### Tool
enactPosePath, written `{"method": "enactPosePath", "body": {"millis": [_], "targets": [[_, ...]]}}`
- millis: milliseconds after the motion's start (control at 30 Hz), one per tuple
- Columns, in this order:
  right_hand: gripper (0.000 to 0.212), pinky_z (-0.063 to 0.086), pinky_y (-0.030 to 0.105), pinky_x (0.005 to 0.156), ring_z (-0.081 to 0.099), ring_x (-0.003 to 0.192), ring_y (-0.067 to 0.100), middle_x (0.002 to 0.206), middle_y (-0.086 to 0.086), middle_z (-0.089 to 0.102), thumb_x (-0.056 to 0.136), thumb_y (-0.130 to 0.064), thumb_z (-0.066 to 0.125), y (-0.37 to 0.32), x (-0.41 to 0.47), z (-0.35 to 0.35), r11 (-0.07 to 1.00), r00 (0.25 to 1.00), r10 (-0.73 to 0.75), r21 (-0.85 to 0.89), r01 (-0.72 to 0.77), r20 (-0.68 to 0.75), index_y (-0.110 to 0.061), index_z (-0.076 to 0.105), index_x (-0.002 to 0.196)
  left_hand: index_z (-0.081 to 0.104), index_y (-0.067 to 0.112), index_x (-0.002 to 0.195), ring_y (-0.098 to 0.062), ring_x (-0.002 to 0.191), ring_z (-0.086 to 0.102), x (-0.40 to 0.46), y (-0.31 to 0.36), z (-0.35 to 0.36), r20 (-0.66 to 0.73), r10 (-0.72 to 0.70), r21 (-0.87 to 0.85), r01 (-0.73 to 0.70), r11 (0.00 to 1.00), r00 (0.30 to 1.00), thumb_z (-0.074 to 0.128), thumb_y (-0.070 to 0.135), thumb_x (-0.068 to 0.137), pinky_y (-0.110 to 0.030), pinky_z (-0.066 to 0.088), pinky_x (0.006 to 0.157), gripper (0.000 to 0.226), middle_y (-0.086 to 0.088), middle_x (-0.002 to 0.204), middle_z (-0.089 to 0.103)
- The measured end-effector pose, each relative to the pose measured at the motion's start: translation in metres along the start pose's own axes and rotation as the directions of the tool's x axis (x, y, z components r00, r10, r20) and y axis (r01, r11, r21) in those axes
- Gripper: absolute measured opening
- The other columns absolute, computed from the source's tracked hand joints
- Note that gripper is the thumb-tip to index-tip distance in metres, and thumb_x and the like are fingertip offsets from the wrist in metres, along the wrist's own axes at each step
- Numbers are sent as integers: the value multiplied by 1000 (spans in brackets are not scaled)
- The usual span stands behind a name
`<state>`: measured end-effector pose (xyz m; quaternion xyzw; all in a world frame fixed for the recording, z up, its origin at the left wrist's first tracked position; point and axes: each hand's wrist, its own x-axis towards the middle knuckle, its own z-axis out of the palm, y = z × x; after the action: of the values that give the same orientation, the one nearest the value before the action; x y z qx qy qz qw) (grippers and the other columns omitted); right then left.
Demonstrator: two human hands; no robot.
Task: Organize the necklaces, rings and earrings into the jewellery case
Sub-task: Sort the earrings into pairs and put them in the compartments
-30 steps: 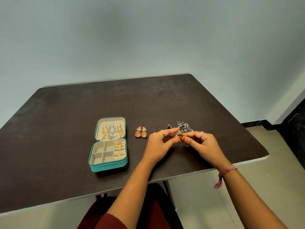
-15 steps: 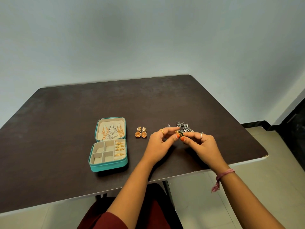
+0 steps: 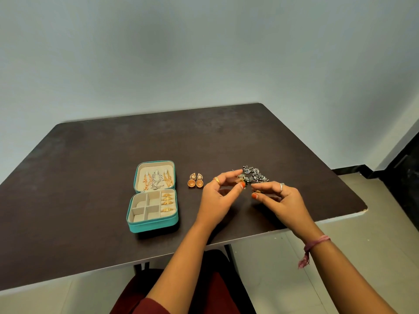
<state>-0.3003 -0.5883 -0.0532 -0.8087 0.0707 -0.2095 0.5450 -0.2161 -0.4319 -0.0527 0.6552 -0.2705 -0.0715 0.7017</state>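
Left grip pinches a small dark earring and right grip pinches something tiny, seemingly separating them for the case.

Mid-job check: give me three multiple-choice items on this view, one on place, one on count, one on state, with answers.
1. Where does the gold earring pair lie?
A. inside the case
B. on the table between the case and the hands
C. on the floor

2. How many gold rings sit in the case's ring slots?
A. one
B. four
C. seven

3. What state is the jewellery case in?
A. zipped shut
B. open, lid back
C. upside down

Answers: 1 B, the pair rests on bare tabletop right of the case. 2 B, four show stacked in the right column. 3 B, necklaces hang in the raised lid.
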Motion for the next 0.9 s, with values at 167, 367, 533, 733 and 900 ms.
{"method": "enactPosePath", "body": {"millis": [167, 367, 533, 733, 900], "targets": [[24, 52, 32, 91, 66, 96, 5, 94, -14, 73, 79, -11, 75, -4, -3, -3, 999, 1000, 5, -48, -4, 8, -29, 75, 93, 69, 23, 100, -4, 90, 65, -9, 7, -5, 16, -66, -8, 66, 998, 998, 67, 3, 85, -20, 51, 83, 25, 3, 98, 72], [29, 53, 30, 91, 67, 97, 7, 98, -11, 74, 81, -8, 72, -17, 0, -3, 999, 997, -48, -11, 49, 56, -27, 72, 102, 68, 15, 106, -4, 93, 67, -7, 24, -17, 15, -64, 50, 63, 997, 998, 69, 1, 84, -17, 51, 85, 27, 3, 100, 72], [30, 49, 16, 91, 63, 105, 1, 110, -7, 70, 88, -6, 63, -34, 9, -5, 990, 984, -126, -45, 133, 124, -19, 68, 114, 70, 24, 102, -3, 89, 68, -6, 36, -32, -4, -55, 99, 55, 994, 998, 74, 9, 81, -17, 52, 82, 26, 8, 94, 73], [29, 55, 22, 83, 68, 99, 10, 105, 1, 73, 89, -7, 61, -50, 21, 5, 991, 991, -66, 124, 52, 115, -15, 65, 117, 69, 17, 100, -8, 77, 67, 0, 58, -56, 7, -150, 76, 149, 986, 989, 70, 5, 84, -21, 57, 67, 20, 0, 89, 70], [21, 58, 27, 76, 71, 92, 20, 99, 4, 74, 90, -7, 59, -56, 29, 22, 964, 986, 47, 251, -87, 160, -18, 66, 107, 65, 16, 102, -8, 65, 63, 6, 75, -81, 78, -272, 191, 253, 948, 959, 66, 3, 87, -15, 48, 48, 20, -3, 95, 64]]}}
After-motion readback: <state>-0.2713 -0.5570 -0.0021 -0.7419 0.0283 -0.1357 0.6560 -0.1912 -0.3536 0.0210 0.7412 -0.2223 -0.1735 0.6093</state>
